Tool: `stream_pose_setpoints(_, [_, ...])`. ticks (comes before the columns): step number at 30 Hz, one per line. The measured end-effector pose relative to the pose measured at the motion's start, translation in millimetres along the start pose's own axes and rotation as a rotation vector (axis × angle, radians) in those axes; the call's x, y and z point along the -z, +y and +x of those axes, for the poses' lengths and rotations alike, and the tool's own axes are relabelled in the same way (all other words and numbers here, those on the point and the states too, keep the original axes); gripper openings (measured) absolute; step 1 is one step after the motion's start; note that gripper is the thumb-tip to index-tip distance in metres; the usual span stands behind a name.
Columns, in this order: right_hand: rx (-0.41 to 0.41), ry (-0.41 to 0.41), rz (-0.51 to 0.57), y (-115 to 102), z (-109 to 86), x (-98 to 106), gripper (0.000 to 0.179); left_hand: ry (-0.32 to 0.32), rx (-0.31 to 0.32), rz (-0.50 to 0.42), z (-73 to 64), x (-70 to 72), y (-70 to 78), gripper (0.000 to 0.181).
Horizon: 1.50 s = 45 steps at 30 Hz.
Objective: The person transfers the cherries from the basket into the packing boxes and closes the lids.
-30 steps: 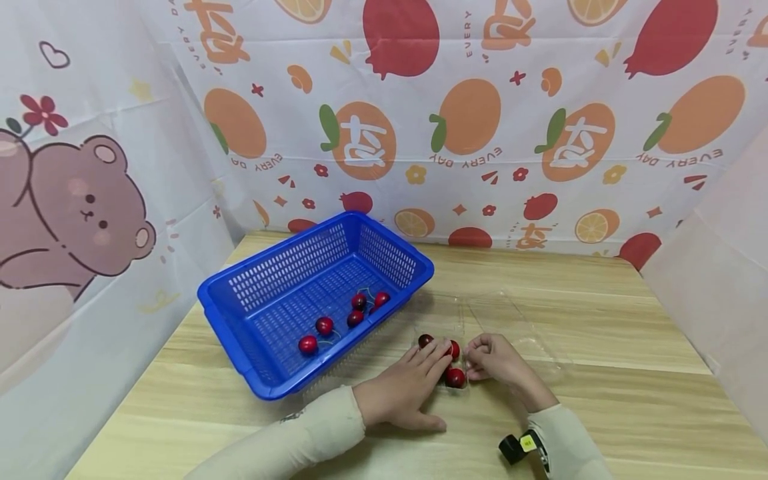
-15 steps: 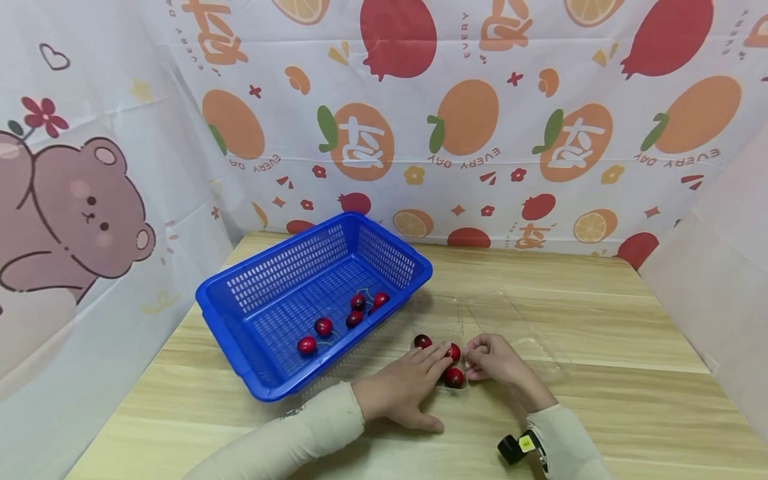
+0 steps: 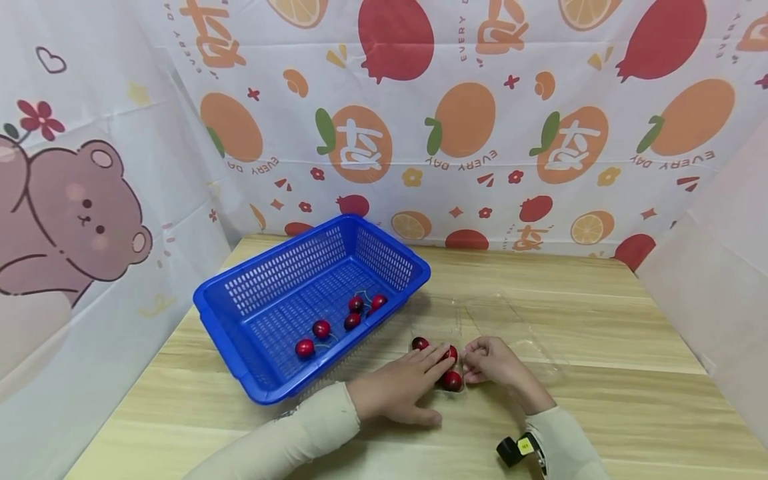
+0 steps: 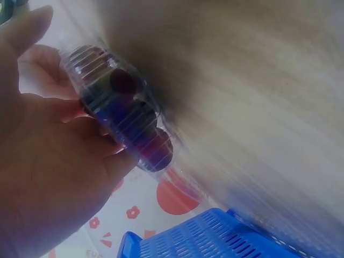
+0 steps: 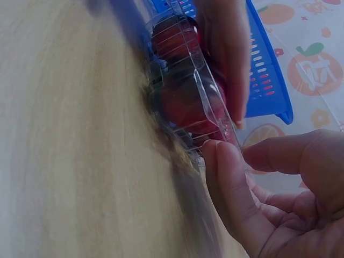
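Several dark red cherries point(image 3: 452, 381) lie in a clear plastic clamshell box point(image 5: 201, 91) on the table, with its lid point(image 3: 510, 327) folded open to the back right. My left hand point(image 3: 399, 387) lies over the cherries, fingers extended across them and thumb out to the side. At the box's right edge, my right hand point(image 3: 495, 363) pinches the thin plastic rim between thumb and fingers, as the right wrist view shows. The left wrist view has the left hand point(image 4: 59, 161) beside the box's ribbed wall. Some cherries are hidden under the left fingers.
Left of the box stands a blue plastic basket point(image 3: 259, 392) with slotted walls, holding several more stemmed cherries point(image 3: 321, 329). A small black device point(image 3: 510, 451) is strapped to the right wrist. Printed cloth hangs behind the wooden table point(image 3: 624, 373).
The head view has shifted slightly. Both hands keep their places at the box, and the cherries in the basket lie as before.
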State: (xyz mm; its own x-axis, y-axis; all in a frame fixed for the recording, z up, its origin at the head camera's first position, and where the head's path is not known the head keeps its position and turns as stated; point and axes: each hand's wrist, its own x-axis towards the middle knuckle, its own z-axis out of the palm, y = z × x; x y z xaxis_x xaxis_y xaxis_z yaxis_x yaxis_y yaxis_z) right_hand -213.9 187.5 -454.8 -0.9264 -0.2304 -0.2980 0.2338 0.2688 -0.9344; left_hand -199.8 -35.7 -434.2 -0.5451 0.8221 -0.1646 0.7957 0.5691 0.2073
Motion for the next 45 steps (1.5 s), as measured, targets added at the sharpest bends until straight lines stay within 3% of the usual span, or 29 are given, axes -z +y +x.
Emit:
stream_pose_setpoints(6, [-0.002,-0.012,-0.006,0,-2.0,1,0.026,0.042,-0.027,-0.062,-4.6,2.6,-2.0,0.083])
stream_pose_setpoints(9, [0.0,0.002,-0.013,1,-2.6,0,0.028,0.096,-0.006,-0.099,-8.7,2.7,-3.5,0.08])
stream_pose_setpoints(15, [0.019,0.067,-0.125,-4,-6.9,-2,0.033,0.184,0.139,-0.206,-22.1,1.4,-6.7,0.078])
stream_pose_setpoints(19, [0.035,0.165,-0.242,-11,-7.7,-4,0.031,0.219,0.227,-0.231,-26.8,-1.8,-11.5,0.084])
stream_pose_setpoints(22, [0.059,0.227,-0.31,-22,-3.4,-2,0.031,0.245,0.292,-0.271,-26.7,-2.4,-15.1,0.087])
stream_pose_setpoints(25, [0.09,0.236,-0.315,-38,5.1,4,0.033,0.255,0.338,-0.327,-26.2,-0.9,-17.2,0.088])
stream_pose_setpoints(32, [0.091,0.198,-0.297,-64,32.9,20,0.035,0.26,0.349,-0.445,-27.2,-0.4,-21.1,0.089])
stream_pose_setpoints(39, [-0.003,0.207,-0.318,-70,55.7,25,0.034,0.353,0.322,-0.555,-24.4,-3.3,-28.7,0.069])
stream_pose_setpoints(45, [-0.026,0.214,-0.42,-63,66.8,25,0.038,0.327,0.285,-0.815,-20.8,-7.4,-31.9,0.068])
